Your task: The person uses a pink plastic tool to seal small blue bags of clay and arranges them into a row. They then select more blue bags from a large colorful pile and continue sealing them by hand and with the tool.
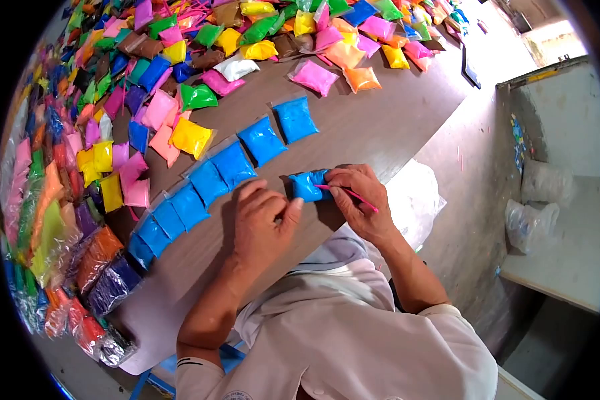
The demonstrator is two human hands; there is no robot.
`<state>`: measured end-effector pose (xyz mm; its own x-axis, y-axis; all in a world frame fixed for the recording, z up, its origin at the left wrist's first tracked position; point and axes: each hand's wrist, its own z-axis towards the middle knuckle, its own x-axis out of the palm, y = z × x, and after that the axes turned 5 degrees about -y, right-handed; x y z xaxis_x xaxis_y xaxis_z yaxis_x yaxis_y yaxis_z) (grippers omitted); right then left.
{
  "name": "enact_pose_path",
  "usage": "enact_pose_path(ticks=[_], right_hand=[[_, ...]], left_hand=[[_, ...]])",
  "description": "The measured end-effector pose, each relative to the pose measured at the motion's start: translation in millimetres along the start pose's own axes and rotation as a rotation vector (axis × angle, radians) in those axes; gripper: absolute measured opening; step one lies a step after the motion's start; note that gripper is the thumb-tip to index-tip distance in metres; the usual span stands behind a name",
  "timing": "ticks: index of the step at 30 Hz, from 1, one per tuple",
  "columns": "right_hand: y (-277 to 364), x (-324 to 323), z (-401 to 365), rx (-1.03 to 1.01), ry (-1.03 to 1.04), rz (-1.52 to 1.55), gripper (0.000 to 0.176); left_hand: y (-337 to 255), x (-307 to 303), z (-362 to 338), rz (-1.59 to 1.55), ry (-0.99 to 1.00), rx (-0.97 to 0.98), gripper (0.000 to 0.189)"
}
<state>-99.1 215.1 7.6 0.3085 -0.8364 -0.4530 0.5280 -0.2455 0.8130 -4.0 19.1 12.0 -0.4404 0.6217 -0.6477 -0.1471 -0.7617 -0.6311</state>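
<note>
My right hand (pixel 360 200) is closed on a small blue clear-plastic packet (pixel 307 187) and a thin pink stick (pixel 359 195). The stick lies across the packet, its free end pointing toward my wrist. Just left of the packet, my left hand (pixel 263 217) hovers with loosely bent fingers and the thumb apart; I see nothing in it. Beyond both hands, several similar blue packets (pixel 230 164) form a curved row on the brown table (pixel 380 120). The row's far end is a blue packet (pixel 296 120) lying slightly apart.
A large heap of coloured packets (pixel 180 67) covers the table's far and left sides. Nearer left lie larger clear bags of packets (pixel 100 257). A dark flat phone-like object (pixel 471 67) rests by the right edge. White plastic bags (pixel 413 200) sit beyond my right arm.
</note>
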Motion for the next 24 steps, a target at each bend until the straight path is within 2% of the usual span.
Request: enact_pose_path(ticks=[4,8,17,20,23,24], right_hand=[[-1,-3,4,-0.027,0.048,0.046,0.01],[1,-11,2,-0.086,0.172,0.007,0.007],[0,-3,-7,-0.111,0.125,0.035,0.008],[6,11,-20,-0.001,-0.226,-0.07,0.011],[7,12,-28,0.106,-0.333,-0.079,0.014],[11,12,-26,-0.005,-0.307,-0.121,0.014]], left_hand=[[16,-4,0,-0.108,-0.042,-0.17,0.023],[12,-3,1,-0.008,-0.019,-0.051,0.024],[9,-1,-2,0.034,0.05,0.002,0.033],[8,1,-3,0.039,0.038,0.036,0.033],[7,2,-5,0.054,0.042,0.035,0.033],[7,2,-6,0.06,0.04,0.04,0.032]])
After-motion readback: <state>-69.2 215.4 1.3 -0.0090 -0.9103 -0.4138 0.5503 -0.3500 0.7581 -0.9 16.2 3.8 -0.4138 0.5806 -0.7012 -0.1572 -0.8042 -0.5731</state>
